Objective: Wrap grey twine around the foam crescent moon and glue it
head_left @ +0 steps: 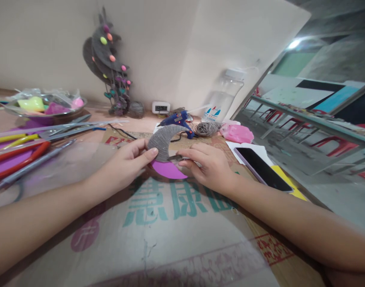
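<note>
A crescent of purple card (168, 171) is held up over the cardboard mat, its upper part covered by tightly wound grey yarn (158, 144). My left hand (127, 161) is closed on the crescent's left side, with the thumb pressed on the wrapped face. Inside the crescent's curve, my right hand (214, 165) pinches a small dark-grey strand or bundle, apparently yarn (174, 158), at the edge of the wrapping. The lower part of the crescent shows bare purple. The right fingertips partly cover its right end.
Behind the hands lie a blue glue gun (173, 119), a grey yarn ball (208, 128), a small clock (160, 107) and a clear bottle (222, 97). Red-handled scissors (20, 159) lie left, a phone (263, 169) right. A decorated moon hanging (107, 59) is against the wall.
</note>
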Motion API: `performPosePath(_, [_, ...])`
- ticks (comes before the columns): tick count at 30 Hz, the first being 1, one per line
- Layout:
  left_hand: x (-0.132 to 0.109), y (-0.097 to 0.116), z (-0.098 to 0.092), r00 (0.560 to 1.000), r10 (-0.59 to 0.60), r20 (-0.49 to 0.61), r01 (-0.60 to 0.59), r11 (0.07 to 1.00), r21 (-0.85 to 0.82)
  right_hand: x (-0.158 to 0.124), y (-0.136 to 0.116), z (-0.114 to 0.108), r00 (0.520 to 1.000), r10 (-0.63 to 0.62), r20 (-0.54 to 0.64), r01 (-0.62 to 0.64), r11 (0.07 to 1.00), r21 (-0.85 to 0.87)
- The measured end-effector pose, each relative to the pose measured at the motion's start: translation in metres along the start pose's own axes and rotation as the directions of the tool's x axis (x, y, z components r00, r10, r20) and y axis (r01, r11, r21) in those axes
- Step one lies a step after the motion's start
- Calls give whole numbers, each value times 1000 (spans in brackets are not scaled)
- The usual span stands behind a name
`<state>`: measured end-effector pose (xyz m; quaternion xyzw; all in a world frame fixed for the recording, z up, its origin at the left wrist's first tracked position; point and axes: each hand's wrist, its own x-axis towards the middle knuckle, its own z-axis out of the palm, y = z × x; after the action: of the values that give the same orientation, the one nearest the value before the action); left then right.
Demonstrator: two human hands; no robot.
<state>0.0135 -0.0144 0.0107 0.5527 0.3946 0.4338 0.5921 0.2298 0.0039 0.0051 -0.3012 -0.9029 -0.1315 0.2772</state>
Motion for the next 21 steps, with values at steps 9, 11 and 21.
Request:
performPosePath(9, [1, -1, -1, 1000, 4, 8, -4, 1000, -12, 0, 0, 0, 1000, -5, 4, 6, 1000, -28])
performPosePath(11, [1, -2, -1, 1000, -1, 15, 1, 1000, -10, 0, -1, 0, 1000, -6, -13, 6, 1000, -6])
performPosePath(21, [4, -3, -2, 999, 34, 20, -35, 997, 70, -1, 0, -1, 1000, -5, -8, 5, 1000, 6])
